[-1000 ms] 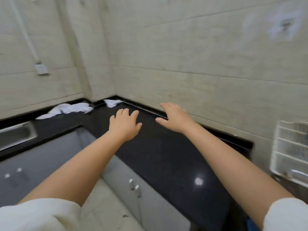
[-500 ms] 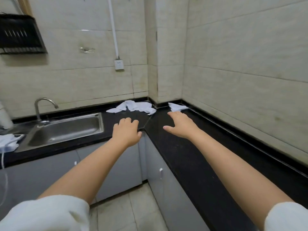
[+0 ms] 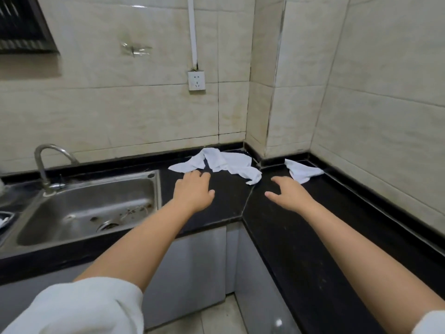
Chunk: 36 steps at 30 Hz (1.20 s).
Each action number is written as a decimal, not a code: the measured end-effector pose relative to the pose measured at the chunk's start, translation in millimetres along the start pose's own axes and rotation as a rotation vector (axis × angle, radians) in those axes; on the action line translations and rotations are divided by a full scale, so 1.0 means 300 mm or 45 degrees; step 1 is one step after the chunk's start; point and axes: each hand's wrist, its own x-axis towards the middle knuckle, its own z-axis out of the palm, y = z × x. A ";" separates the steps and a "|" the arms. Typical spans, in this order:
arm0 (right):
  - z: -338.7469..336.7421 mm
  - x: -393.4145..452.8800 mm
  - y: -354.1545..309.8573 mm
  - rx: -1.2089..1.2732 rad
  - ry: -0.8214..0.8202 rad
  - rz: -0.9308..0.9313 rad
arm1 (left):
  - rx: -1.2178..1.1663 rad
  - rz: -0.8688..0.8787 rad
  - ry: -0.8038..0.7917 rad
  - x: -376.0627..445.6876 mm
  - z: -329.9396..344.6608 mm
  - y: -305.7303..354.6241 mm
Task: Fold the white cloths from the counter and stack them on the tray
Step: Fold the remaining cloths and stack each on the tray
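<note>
Crumpled white cloths (image 3: 224,163) lie in a loose pile at the back of the black counter (image 3: 284,227), near the inner corner. A smaller white cloth (image 3: 302,172) lies apart to the right, against the wall. My left hand (image 3: 193,192) hovers palm down with fingers apart, its fingertips just short of the pile's left end. My right hand (image 3: 287,195) is also open above the counter, a little in front of the smaller cloth. Neither hand holds anything. No tray is in view.
A steel sink (image 3: 89,206) with a curved tap (image 3: 44,165) is set in the counter at left. A wall socket (image 3: 196,80) sits above the cloths. Grey cabinet doors (image 3: 199,268) run below the counter, and a dark rack (image 3: 21,27) hangs at top left.
The view has swung left from the right-hand wall to the counter corner and sink. Both hands have come closer to the cloths, still holding nothing.
</note>
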 end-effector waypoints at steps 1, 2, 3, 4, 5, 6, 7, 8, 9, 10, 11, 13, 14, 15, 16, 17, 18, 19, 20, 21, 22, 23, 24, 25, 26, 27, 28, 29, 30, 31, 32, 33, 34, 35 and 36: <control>0.023 0.074 0.000 -0.002 -0.008 0.030 | -0.009 0.023 -0.002 0.080 0.022 -0.027; 0.045 0.146 -0.001 0.000 -0.011 0.063 | -0.015 0.055 -0.009 0.159 0.042 -0.051; 0.063 0.217 -0.002 0.001 -0.010 0.096 | -0.022 0.089 -0.020 0.239 0.061 -0.072; 0.081 0.289 -0.004 0.006 -0.006 0.133 | -0.025 0.122 -0.036 0.319 0.078 -0.092; 0.097 0.357 -0.006 0.015 -0.004 0.177 | -0.025 0.152 -0.058 0.398 0.095 -0.109; 0.115 0.423 -0.005 0.024 -0.007 0.221 | -0.028 0.175 -0.089 0.472 0.114 -0.125; 0.135 0.484 -0.002 0.032 -0.017 0.263 | -0.034 0.192 -0.121 0.539 0.134 -0.138; 0.156 0.541 0.005 0.042 -0.032 0.308 | -0.041 0.212 -0.149 0.604 0.155 -0.148; 0.179 0.592 0.015 0.055 -0.048 0.356 | -0.048 0.236 -0.173 0.666 0.178 -0.156; 0.205 0.640 0.028 0.070 -0.066 0.397 | -0.057 0.257 -0.196 0.723 0.203 -0.161; 0.232 0.685 0.042 0.082 -0.086 0.436 | -0.066 0.276 -0.222 0.775 0.230 -0.164; 0.289 0.772 0.073 0.127 -0.094 0.516 | -0.067 0.316 -0.276 0.868 0.293 -0.166; 0.317 0.816 0.089 0.152 -0.087 0.555 | -0.064 0.333 -0.305 0.908 0.328 -0.165; 0.345 0.860 0.105 0.177 -0.084 0.590 | -0.063 0.345 -0.332 0.944 0.365 -0.165; 0.376 0.907 0.125 0.207 -0.084 0.621 | -0.063 0.355 -0.357 0.979 0.399 -0.166; 0.410 0.953 0.147 0.243 -0.085 0.656 | -0.062 0.364 -0.382 1.011 0.432 -0.169; 0.445 0.998 0.170 0.278 -0.077 0.691 | -0.058 0.373 -0.406 1.042 0.458 -0.174; 0.479 1.044 0.193 0.305 -0.060 0.720 | -0.055 0.380 -0.427 1.075 0.484 -0.179; 0.511 1.091 0.216 0.315 -0.040 0.746 | -0.053 0.381 -0.442 1.108 0.505 -0.183; 0.542 1.137 0.237 0.310 -0.022 0.782 | -0.049 0.379 -0.453 1.145 0.526 -0.186; 0.569 1.179 0.254 0.280 -0.008 0.827 | -0.048 0.379 -0.458 1.182 0.545 -0.186; 0.593 1.216 0.270 0.235 -0.005 0.862 | -0.057 0.378 -0.459 1.219 0.566 -0.183; 0.612 1.244 0.283 0.192 -0.016 0.875 | -0.075 0.376 -0.458 1.252 0.587 -0.177; 0.625 1.260 0.292 0.160 -0.033 0.867 | -0.096 0.376 -0.457 1.280 0.608 -0.168; 0.632 1.267 0.300 0.136 -0.056 0.850 | -0.117 0.383 -0.469 1.304 0.628 -0.155; 0.637 1.266 0.310 0.128 -0.065 0.817 | -0.138 0.398 -0.496 1.323 0.647 -0.139; 0.639 1.258 0.324 0.142 -0.054 0.752 | -0.156 0.418 -0.533 1.339 0.664 -0.119; 0.639 1.242 0.342 0.167 -0.020 0.654 | -0.174 0.443 -0.559 1.355 0.681 -0.097; 0.635 1.217 0.360 0.187 0.017 0.543 | -0.196 0.472 -0.570 1.370 0.696 -0.073; 0.625 1.183 0.372 0.202 0.044 0.433 | -0.225 0.502 -0.566 1.385 0.709 -0.046; 0.610 1.144 0.381 0.199 0.068 0.326 | -0.261 0.539 -0.548 1.395 0.719 -0.017; 0.594 1.101 0.391 0.171 0.082 0.232 | -0.294 0.592 -0.534 1.399 0.728 0.017; 0.575 1.051 0.398 0.129 0.096 0.167 | -0.317 0.678 -0.534 1.392 0.734 0.054; 0.553 0.996 0.401 0.080 0.102 0.127 | -0.312 0.812 -0.537 1.380 0.741 0.094; 0.528 0.939 0.397 0.025 0.091 0.101 | -0.267 0.982 -0.540 1.358 0.747 0.134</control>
